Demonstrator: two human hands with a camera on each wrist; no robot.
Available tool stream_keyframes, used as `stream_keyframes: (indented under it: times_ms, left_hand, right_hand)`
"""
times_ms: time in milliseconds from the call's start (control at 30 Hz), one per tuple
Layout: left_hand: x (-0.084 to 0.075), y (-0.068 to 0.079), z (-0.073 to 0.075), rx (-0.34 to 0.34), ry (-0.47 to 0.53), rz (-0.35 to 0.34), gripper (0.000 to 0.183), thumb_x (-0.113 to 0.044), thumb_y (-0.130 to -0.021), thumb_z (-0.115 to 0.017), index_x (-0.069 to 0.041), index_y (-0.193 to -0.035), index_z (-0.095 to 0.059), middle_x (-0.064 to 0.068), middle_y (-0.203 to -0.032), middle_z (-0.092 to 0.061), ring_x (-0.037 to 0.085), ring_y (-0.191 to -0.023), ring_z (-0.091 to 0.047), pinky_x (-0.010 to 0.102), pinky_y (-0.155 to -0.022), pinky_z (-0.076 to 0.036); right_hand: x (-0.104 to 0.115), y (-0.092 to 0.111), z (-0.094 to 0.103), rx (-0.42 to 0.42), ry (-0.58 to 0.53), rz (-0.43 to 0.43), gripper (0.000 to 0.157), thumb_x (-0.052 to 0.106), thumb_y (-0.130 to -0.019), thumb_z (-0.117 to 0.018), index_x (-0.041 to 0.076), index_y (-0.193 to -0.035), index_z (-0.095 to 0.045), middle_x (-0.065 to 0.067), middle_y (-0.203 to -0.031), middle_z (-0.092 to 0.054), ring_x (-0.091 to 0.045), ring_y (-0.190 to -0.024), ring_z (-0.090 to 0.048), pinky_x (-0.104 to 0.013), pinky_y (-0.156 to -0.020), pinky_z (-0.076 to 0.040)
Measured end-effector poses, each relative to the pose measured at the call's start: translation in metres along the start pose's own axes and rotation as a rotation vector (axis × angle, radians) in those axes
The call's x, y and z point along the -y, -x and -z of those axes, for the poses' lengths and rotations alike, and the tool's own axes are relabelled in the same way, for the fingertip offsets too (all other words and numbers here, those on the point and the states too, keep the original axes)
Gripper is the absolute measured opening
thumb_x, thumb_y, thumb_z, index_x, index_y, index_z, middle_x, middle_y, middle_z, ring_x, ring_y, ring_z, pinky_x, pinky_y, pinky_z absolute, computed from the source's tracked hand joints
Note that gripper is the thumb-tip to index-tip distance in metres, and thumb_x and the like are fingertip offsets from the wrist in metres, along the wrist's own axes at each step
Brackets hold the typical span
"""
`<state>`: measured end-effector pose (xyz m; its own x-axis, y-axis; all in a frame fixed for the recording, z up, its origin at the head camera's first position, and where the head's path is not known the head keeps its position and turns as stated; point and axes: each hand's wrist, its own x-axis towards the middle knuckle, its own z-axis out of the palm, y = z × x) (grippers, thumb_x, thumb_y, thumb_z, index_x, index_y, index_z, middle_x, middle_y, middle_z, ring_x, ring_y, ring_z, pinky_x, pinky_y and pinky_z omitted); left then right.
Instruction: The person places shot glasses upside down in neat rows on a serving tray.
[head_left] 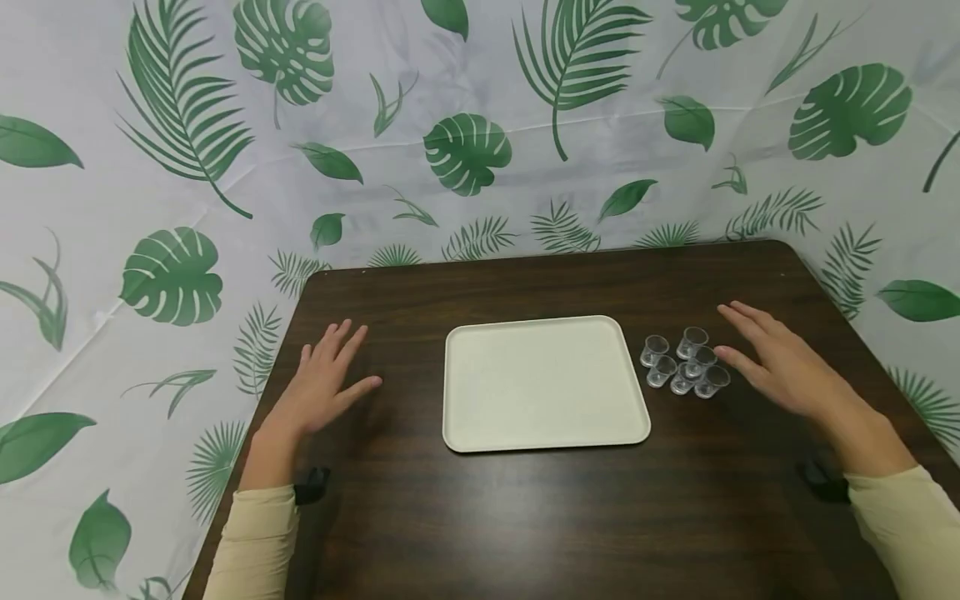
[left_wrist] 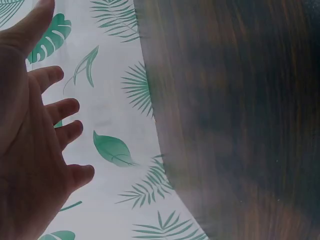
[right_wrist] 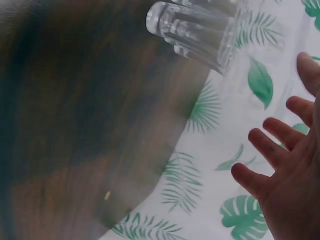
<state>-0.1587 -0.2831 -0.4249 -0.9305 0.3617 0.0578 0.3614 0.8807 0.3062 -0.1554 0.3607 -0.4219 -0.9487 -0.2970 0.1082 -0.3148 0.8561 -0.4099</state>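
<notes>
My left hand (head_left: 318, 390) hovers above the table's left side with fingers spread, holding nothing. Over the right side, my right hand (head_left: 787, 364) is likewise spread and bare, just right of a cluster of small clear glasses (head_left: 701, 362). Several of these stand close together; whether the thumb touches the nearest one cannot be told from the head view. In the right wrist view, some glasses (right_wrist: 195, 30) show at the top, apart from the right hand (right_wrist: 290, 165). A cream rectangular tray (head_left: 546, 385) lies flat between the hands, left of the glasses. The left wrist view shows the left hand (left_wrist: 35, 130) with parted fingers.
The dark wood-grain table (head_left: 525, 517) has rounded far corners. Behind it and along its sides hangs a white cloth (head_left: 420, 75) printed with green leaves. A dark wrist strap (head_left: 311, 485) sits at the left cuff, and another dark device (head_left: 822, 483) at the right.
</notes>
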Motion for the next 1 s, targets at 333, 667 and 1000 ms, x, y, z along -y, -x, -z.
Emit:
stream_keyframes:
  times_ms: [333, 667, 1000]
  left_hand:
    - [-0.012, 0.008, -0.03, 0.081, 0.05, -0.003, 0.087, -0.06, -0.093, -0.055, -0.021, -0.159, -0.016, 0.016, -0.162, -0.013, 0.036, -0.149, -0.005, 0.069, -0.109, -0.007]
    - [-0.045, 0.013, -0.067, 0.15, 0.075, -0.056, 0.092, -0.063, -0.087, -0.061, -0.015, -0.157, -0.026, 0.019, -0.159, -0.023, 0.041, -0.146, -0.017, 0.071, -0.107, -0.015]
    - [-0.068, 0.015, -0.088, 0.201, 0.081, -0.069, 0.093, -0.068, -0.087, -0.056, -0.017, -0.157, -0.025, 0.017, -0.159, -0.023, 0.038, -0.147, -0.016, 0.068, -0.108, -0.017]
  right_hand:
    - [-0.009, 0.026, -0.023, -0.026, -0.052, -0.057, 0.08, 0.02, -0.087, -0.076, -0.003, -0.15, -0.032, -0.035, -0.136, -0.047, -0.054, -0.116, -0.048, -0.066, -0.084, -0.039]
    - [-0.019, 0.041, -0.051, -0.072, -0.197, -0.176, 0.069, 0.02, -0.08, -0.084, -0.006, -0.135, -0.052, -0.029, -0.122, -0.061, -0.032, -0.094, -0.067, -0.024, -0.071, -0.048]
    - [-0.017, 0.035, -0.066, -0.08, -0.25, -0.31, 0.056, 0.031, -0.083, -0.081, 0.0, -0.125, -0.061, -0.024, -0.116, -0.065, -0.007, -0.088, -0.061, -0.028, -0.074, -0.042]
